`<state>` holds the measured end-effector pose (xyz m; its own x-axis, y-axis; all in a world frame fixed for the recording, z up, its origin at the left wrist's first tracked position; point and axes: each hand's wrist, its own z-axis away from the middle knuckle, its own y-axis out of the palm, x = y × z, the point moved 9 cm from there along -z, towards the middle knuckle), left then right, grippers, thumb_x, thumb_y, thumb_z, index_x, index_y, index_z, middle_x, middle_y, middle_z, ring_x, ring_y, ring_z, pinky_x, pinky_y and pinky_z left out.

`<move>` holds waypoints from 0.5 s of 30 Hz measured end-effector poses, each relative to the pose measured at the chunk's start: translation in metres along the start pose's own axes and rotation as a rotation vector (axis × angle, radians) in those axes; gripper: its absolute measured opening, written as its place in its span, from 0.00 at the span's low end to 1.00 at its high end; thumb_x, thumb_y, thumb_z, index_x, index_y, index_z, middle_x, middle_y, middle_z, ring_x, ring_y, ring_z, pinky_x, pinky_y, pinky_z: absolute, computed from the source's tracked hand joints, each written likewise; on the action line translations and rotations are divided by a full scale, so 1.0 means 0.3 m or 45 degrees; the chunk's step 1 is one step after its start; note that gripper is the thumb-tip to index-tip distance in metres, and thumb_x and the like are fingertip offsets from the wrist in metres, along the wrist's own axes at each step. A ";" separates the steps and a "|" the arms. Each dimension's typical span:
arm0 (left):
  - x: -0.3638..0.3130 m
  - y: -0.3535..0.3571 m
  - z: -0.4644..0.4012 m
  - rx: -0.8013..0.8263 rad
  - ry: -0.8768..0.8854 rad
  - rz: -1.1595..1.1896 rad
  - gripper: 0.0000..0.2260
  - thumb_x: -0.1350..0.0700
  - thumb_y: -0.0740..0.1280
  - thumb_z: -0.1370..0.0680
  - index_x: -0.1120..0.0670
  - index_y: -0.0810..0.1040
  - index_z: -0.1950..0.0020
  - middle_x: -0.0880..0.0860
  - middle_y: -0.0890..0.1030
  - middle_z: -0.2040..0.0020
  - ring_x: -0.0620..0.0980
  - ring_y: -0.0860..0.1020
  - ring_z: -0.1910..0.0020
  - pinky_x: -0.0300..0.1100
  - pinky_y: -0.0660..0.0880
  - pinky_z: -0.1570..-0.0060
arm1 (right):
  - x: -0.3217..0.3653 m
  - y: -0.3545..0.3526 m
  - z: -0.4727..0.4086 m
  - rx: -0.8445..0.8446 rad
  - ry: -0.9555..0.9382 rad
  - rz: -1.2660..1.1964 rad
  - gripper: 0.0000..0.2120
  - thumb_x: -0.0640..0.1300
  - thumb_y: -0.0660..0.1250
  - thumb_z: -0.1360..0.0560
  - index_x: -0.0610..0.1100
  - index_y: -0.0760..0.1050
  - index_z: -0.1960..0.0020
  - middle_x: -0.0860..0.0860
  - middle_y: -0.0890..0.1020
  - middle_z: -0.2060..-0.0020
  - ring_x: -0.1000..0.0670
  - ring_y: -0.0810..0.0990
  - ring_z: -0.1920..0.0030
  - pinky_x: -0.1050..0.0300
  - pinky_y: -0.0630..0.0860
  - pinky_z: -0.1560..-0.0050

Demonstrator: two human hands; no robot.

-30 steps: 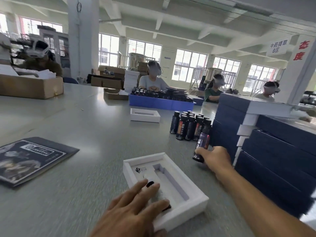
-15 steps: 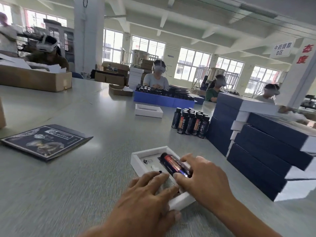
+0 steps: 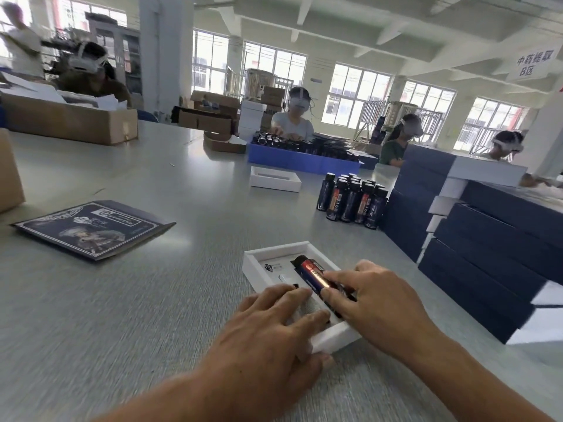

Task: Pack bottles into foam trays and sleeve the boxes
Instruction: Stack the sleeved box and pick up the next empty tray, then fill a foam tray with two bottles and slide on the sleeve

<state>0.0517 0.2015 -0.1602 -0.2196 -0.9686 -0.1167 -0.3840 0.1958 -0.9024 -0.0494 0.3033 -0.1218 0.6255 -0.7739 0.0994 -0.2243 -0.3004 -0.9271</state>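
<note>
A white foam tray [image 3: 262,257] lies on the grey table in front of me. A dark bottle with a red label [image 3: 310,271] lies lengthwise in the tray's right slot. My right hand [image 3: 377,303] presses on the bottle's near end with straight fingers. My left hand [image 3: 274,324] rests flat over the tray's left slot, and a black bottle cap peeks out beside its fingertips. Several dark bottles [image 3: 353,201] stand upright in a cluster beyond the tray.
Stacked dark blue boxes [image 3: 487,257] rise on the right. A dark printed sleeve [image 3: 91,228] lies flat at the left. Another white tray [image 3: 275,179] and a blue bin of bottles [image 3: 301,158] sit farther back. Cardboard boxes stand at the left. People work at the far side.
My right hand brought a bottle from the cluster to the tray and laid it in the right slot. My left hand stayed on the tray.
</note>
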 end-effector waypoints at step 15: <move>-0.004 0.009 0.006 0.079 -0.030 0.017 0.30 0.31 0.50 0.23 0.39 0.53 0.23 0.44 0.53 0.21 0.43 0.44 0.24 0.46 0.51 0.27 | -0.053 0.067 0.003 0.280 0.121 -0.540 0.22 0.57 0.70 0.26 0.57 0.76 0.33 0.54 0.72 0.32 0.54 0.72 0.35 0.52 0.67 0.32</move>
<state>0.0526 0.2030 -0.1632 -0.2025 -0.9695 -0.1379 -0.3247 0.1993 -0.9246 -0.0630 0.3100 -0.1424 0.5541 -0.6594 0.5080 0.2053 -0.4832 -0.8511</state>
